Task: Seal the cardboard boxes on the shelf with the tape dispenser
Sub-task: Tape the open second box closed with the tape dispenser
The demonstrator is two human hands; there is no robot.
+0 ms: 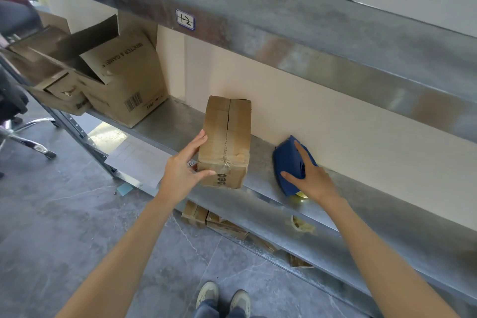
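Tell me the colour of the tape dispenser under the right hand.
Dark blue. The dispenser shows best in the head view, on the shelf.

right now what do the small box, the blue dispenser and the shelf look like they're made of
Small box: brown corrugated cardboard, matte, creased, seam split along the top. Blue dispenser: looks like moulded plastic, smooth and evenly coloured, though that is a guess. Shelf: grey sheet metal, probably galvanised steel, with a dull mottled sheen.
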